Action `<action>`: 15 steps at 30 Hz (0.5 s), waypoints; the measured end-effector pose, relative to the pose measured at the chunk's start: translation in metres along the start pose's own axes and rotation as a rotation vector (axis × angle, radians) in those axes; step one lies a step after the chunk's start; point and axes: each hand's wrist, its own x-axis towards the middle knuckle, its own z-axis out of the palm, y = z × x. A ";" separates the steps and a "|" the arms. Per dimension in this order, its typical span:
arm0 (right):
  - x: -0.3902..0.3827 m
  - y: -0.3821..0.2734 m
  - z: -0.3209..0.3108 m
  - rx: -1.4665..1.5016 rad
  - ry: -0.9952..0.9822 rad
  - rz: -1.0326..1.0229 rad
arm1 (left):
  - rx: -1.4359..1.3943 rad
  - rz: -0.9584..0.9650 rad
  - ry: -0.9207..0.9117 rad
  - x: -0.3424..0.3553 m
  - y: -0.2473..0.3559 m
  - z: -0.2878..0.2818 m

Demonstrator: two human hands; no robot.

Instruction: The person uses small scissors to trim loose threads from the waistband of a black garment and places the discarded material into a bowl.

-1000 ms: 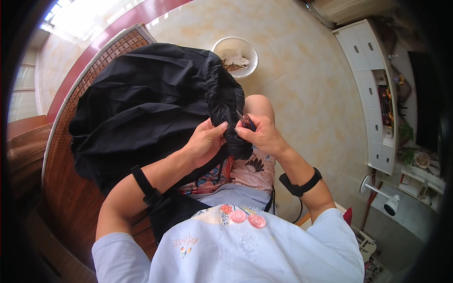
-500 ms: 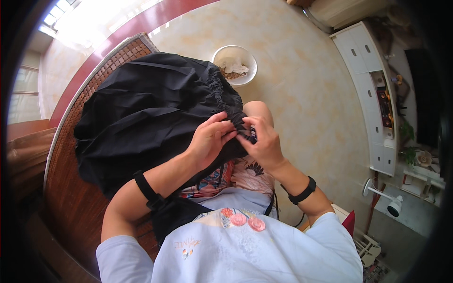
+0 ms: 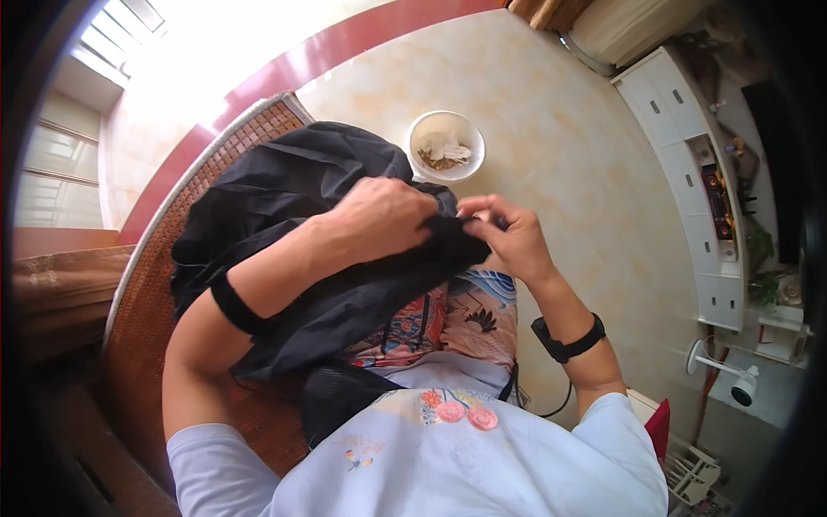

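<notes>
Both grips pinch the black garment (image 3: 284,207): left hand (image 3: 383,215) bunching, right hand (image 3: 508,237) pinching an edge (fingertips partly hidden).

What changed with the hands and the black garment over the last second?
The left hand slid further over the bunched edge of the black garment and now covers it, gripping the cloth. The right hand kept its pinch on the same edge, fingers now more spread. The garment stayed draped over the lap and woven mat; the white bowl stayed on the floor.
</notes>
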 end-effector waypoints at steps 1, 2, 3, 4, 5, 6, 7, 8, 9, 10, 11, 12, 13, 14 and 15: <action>0.003 -0.005 0.003 0.011 0.160 0.102 | 0.113 -0.173 -0.004 -0.006 -0.007 -0.011; 0.005 -0.009 0.004 -0.041 0.241 0.011 | 0.198 -0.275 0.051 -0.017 -0.021 -0.031; 0.007 -0.012 0.007 -0.025 0.271 0.048 | 0.292 -0.340 0.199 -0.034 -0.036 -0.059; 0.007 -0.015 0.007 0.011 0.252 0.058 | 0.312 -0.465 0.380 -0.055 -0.051 -0.094; 0.008 -0.016 0.007 0.055 0.232 0.025 | 0.348 -0.414 0.549 -0.083 -0.068 -0.135; 0.008 -0.016 0.010 0.051 0.223 0.013 | 0.923 -0.232 0.456 -0.113 -0.085 -0.192; 0.008 -0.015 0.011 0.058 0.214 0.036 | 1.143 -0.404 0.441 -0.152 -0.092 -0.236; 0.009 -0.014 0.011 0.124 0.197 0.057 | 0.485 -0.821 0.792 -0.190 -0.097 -0.269; 0.010 -0.013 0.013 0.215 0.159 0.075 | 0.612 -0.930 0.699 -0.232 -0.093 -0.296; 0.010 -0.014 0.012 0.205 0.137 0.089 | 0.320 -1.146 0.566 -0.263 -0.087 -0.315; 0.011 -0.015 0.013 0.221 0.122 0.111 | -0.139 -1.065 0.736 -0.293 -0.074 -0.312; 0.013 -0.017 0.015 0.246 0.107 0.108 | -0.333 -0.930 0.838 -0.312 -0.059 -0.298; 0.015 -0.020 0.018 0.278 0.083 0.174 | -0.612 -0.738 0.944 -0.318 -0.044 -0.275; 0.016 -0.025 0.022 0.293 0.077 0.107 | -0.723 -0.547 0.991 -0.314 -0.029 -0.247; 0.017 -0.030 0.026 0.336 0.035 0.171 | -0.868 -0.470 1.026 -0.298 -0.015 -0.215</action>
